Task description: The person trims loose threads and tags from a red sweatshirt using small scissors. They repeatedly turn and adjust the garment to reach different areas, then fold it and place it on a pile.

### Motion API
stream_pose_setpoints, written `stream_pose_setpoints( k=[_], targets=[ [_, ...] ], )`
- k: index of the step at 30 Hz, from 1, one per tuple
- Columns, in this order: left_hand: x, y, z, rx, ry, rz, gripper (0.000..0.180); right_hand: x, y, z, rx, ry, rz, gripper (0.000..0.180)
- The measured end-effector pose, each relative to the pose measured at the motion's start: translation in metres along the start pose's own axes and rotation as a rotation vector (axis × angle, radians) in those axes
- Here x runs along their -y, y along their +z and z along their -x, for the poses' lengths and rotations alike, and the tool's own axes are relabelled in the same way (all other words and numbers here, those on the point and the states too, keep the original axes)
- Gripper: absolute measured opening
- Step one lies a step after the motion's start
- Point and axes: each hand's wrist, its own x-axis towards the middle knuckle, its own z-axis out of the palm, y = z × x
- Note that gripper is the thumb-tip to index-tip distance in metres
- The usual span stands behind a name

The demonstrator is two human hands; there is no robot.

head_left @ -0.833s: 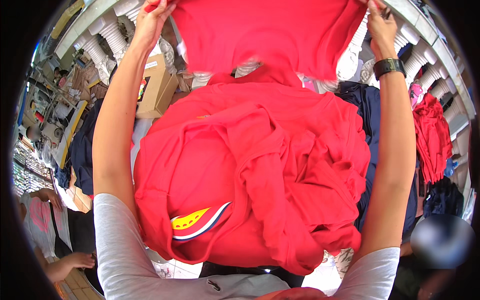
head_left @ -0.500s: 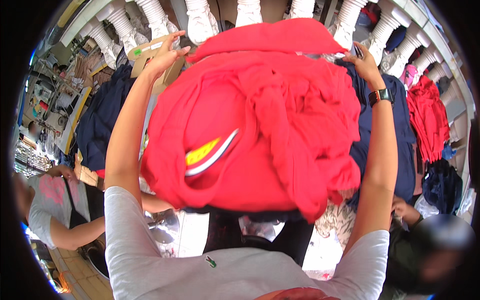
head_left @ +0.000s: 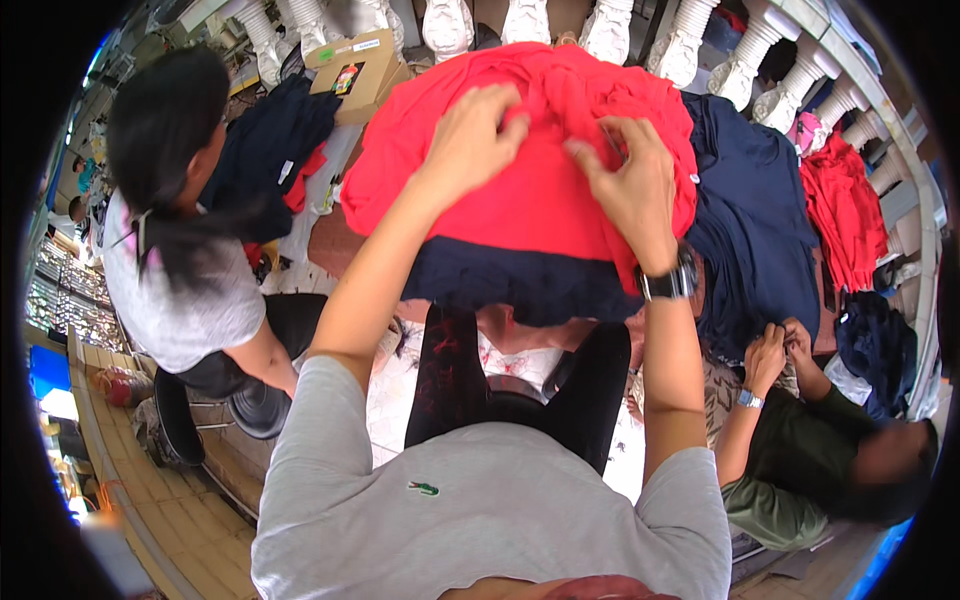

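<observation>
A bunched red garment [head_left: 500, 205] lies in a heap in front of me, on top of a dark navy garment [head_left: 520, 280] that shows along its near edge. Over the heap's left part is my left hand [head_left: 472, 140], fingers bent and apart from the thumb. My right hand [head_left: 635, 180] arches over its right part, with a gap between thumb and fingers. Neither hand grips the cloth visibly; whether the fingertips touch it I cannot tell. A dark watch [head_left: 668, 278] circles my right wrist.
A cardboard box [head_left: 362, 80] stands at the far left, beside navy garments [head_left: 275, 150]. More navy cloth [head_left: 745, 210] and a red pile [head_left: 845, 210] lie on the right. White balusters [head_left: 525, 25] line the back. One person [head_left: 190, 270] sits left, another [head_left: 790, 460] right.
Both hands have come inward and nearer from the raised red cloth's far corners, letting go of it. The cloth has dropped onto the heap, and its striped patch is out of sight.
</observation>
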Motion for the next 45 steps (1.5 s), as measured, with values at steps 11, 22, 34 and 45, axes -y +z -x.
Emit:
stream_pose_setpoints(
  k=[11, 22, 34, 45],
  targets=[
    [0.003, -0.060, 0.009, 0.411, -0.148, 0.075, 0.040, -0.047, -0.039, -0.025, -0.011, 0.403, -0.175, 0.034],
    [-0.063, 0.011, 0.054, 0.082, 0.299, 0.262, 0.022, -0.039, -0.053, -0.007, -0.150, 0.328, -0.098, 0.033],
    [-0.094, 0.057, 0.013, -0.260, 0.179, 0.247, 0.020, 0.014, -0.063, 0.100, -0.325, 0.351, -0.123, 0.018],
    [-0.112, -0.013, 0.083, 0.454, 0.180, 0.630, 0.015, -0.015, -0.084, 0.134, -0.046, 0.692, -0.293, 0.018]
  ],
)
